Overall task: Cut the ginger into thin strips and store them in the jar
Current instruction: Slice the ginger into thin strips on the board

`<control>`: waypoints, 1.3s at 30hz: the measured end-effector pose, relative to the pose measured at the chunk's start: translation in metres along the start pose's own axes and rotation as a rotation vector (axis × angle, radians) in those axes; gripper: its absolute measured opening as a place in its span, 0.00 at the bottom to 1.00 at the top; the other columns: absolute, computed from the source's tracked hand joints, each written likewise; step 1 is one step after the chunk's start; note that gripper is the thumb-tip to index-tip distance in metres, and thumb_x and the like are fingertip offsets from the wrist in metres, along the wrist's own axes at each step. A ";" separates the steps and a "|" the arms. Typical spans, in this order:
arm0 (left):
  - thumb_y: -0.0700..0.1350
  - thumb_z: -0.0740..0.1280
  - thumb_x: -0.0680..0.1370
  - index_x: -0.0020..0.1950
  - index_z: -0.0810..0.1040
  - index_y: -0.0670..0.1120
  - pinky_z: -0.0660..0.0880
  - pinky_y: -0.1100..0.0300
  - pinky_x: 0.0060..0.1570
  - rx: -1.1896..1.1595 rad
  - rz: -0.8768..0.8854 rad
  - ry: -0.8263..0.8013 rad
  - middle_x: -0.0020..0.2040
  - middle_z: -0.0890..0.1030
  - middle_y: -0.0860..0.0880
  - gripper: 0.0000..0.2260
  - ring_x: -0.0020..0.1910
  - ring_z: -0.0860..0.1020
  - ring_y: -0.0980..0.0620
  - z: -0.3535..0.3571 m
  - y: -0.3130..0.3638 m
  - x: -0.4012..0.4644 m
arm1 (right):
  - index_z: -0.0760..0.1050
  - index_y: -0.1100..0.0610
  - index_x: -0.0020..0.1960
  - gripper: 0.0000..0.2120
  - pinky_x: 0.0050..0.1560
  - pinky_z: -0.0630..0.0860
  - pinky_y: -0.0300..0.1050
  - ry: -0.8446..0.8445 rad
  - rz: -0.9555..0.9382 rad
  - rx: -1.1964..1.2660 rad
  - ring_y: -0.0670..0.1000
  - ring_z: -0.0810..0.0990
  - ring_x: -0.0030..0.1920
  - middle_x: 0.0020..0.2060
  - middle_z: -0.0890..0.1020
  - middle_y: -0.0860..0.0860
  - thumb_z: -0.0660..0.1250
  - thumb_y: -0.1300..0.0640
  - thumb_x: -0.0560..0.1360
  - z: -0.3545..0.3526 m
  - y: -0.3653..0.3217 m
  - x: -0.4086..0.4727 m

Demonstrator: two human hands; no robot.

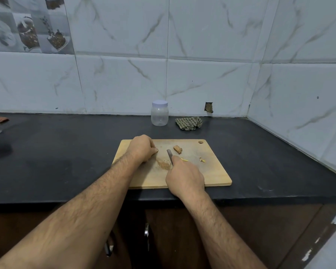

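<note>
The right hand (184, 177) is closed around the handle of a small knife with a grey metal blade (170, 156), the forefinger laid along the back of the blade. The blade points away from the person and is seen above the board, just ahead of the knuckles. The left hand (142, 148) is curled, knuckles up, its fingertips pressed down on the board; whether anything is pinched beneath them cannot be told. Between the two hands, a flat patch of brown ginger shavings (164, 164) is spread, touching the blade's left side. Just beyond the blade tip, a small knobbly piece of tan ginger root (177, 149) is lying free. A few pale yellow ginger slivers (184, 159) are seen beside the right forefinger, and a few more scraps (202, 159) lie further to the right. Everything is carried on a rectangular light wooden cutting board (211, 171) with a hanging hole in its far right corner. The board is set on a black stone countertop (66, 162). Well beyond the hands, near the wall, a clear plastic jar with a white screw lid (159, 113) is standing upright and closed. Just to its right, a crumpled green checked cloth (189, 123) is lying. Behind them, a wall of white marbled tiles (124, 84) is seen.
</note>
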State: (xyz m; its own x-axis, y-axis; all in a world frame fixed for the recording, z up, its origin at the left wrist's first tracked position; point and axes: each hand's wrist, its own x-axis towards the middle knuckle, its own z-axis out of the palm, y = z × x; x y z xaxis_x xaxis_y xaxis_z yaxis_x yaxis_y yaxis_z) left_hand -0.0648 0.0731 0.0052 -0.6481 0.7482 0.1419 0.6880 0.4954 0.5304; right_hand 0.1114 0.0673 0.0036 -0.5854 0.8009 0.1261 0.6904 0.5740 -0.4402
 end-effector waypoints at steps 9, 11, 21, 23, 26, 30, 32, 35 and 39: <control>0.40 0.68 0.77 0.42 0.83 0.43 0.82 0.57 0.41 -0.122 -0.110 -0.012 0.35 0.83 0.47 0.06 0.28 0.79 0.52 -0.009 -0.007 -0.007 | 0.53 0.43 0.80 0.34 0.42 0.67 0.46 -0.011 0.013 0.007 0.53 0.72 0.45 0.52 0.81 0.51 0.56 0.63 0.77 -0.001 -0.001 -0.001; 0.39 0.71 0.76 0.42 0.84 0.43 0.83 0.56 0.43 -0.155 -0.133 -0.054 0.36 0.84 0.46 0.03 0.30 0.80 0.51 -0.012 -0.006 -0.010 | 0.52 0.43 0.80 0.35 0.42 0.67 0.46 -0.016 0.012 0.005 0.53 0.72 0.45 0.52 0.81 0.51 0.56 0.63 0.77 -0.002 -0.002 -0.002; 0.41 0.69 0.76 0.46 0.85 0.46 0.82 0.54 0.46 0.027 -0.062 -0.122 0.42 0.86 0.44 0.05 0.34 0.79 0.49 -0.013 0.006 -0.021 | 0.60 0.46 0.78 0.31 0.45 0.67 0.46 -0.054 0.018 0.015 0.57 0.76 0.58 0.57 0.80 0.52 0.55 0.63 0.76 -0.008 -0.002 -0.005; 0.42 0.71 0.74 0.45 0.86 0.44 0.81 0.55 0.45 0.038 -0.057 -0.109 0.41 0.86 0.45 0.04 0.34 0.79 0.49 -0.012 0.008 -0.025 | 0.63 0.49 0.76 0.29 0.46 0.67 0.45 -0.066 0.027 0.012 0.57 0.76 0.59 0.57 0.80 0.53 0.55 0.63 0.76 -0.009 -0.002 -0.005; 0.46 0.74 0.72 0.44 0.86 0.44 0.79 0.57 0.41 0.089 -0.041 -0.103 0.40 0.85 0.46 0.06 0.38 0.81 0.49 -0.008 0.012 -0.033 | 0.66 0.50 0.74 0.28 0.46 0.69 0.45 -0.081 0.019 0.028 0.57 0.76 0.59 0.58 0.80 0.53 0.55 0.64 0.76 -0.011 -0.001 -0.006; 0.51 0.75 0.71 0.40 0.85 0.47 0.69 0.61 0.33 0.080 -0.023 -0.105 0.36 0.83 0.50 0.08 0.37 0.78 0.51 0.000 0.017 -0.042 | 0.67 0.48 0.74 0.29 0.55 0.74 0.48 -0.087 -0.005 0.042 0.56 0.75 0.62 0.62 0.79 0.52 0.56 0.65 0.75 -0.016 0.005 -0.014; 0.50 0.72 0.74 0.38 0.84 0.48 0.68 0.61 0.33 0.059 -0.029 -0.090 0.37 0.83 0.50 0.07 0.38 0.79 0.51 0.003 0.017 -0.044 | 0.63 0.46 0.77 0.31 0.58 0.73 0.48 -0.082 -0.020 0.035 0.56 0.74 0.64 0.65 0.77 0.51 0.57 0.64 0.76 -0.017 0.009 -0.021; 0.44 0.69 0.75 0.43 0.85 0.49 0.71 0.61 0.37 0.039 -0.040 -0.061 0.44 0.84 0.53 0.05 0.44 0.80 0.51 0.002 0.014 -0.045 | 0.62 0.47 0.77 0.31 0.59 0.73 0.49 -0.072 -0.045 0.012 0.56 0.75 0.63 0.64 0.77 0.51 0.58 0.63 0.76 -0.017 0.014 -0.029; 0.43 0.74 0.73 0.47 0.86 0.51 0.77 0.59 0.43 -0.036 -0.033 -0.126 0.43 0.83 0.54 0.05 0.39 0.78 0.55 0.000 0.011 -0.048 | 0.64 0.48 0.76 0.29 0.58 0.75 0.49 -0.077 -0.062 0.013 0.56 0.76 0.61 0.62 0.78 0.52 0.59 0.62 0.77 -0.012 0.014 -0.035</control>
State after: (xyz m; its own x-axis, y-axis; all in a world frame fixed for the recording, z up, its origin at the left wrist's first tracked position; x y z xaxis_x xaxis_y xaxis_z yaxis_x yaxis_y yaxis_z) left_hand -0.0260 0.0424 0.0039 -0.6229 0.7821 0.0191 0.6529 0.5063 0.5634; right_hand 0.1464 0.0497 0.0034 -0.6580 0.7482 0.0849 0.6467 0.6192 -0.4453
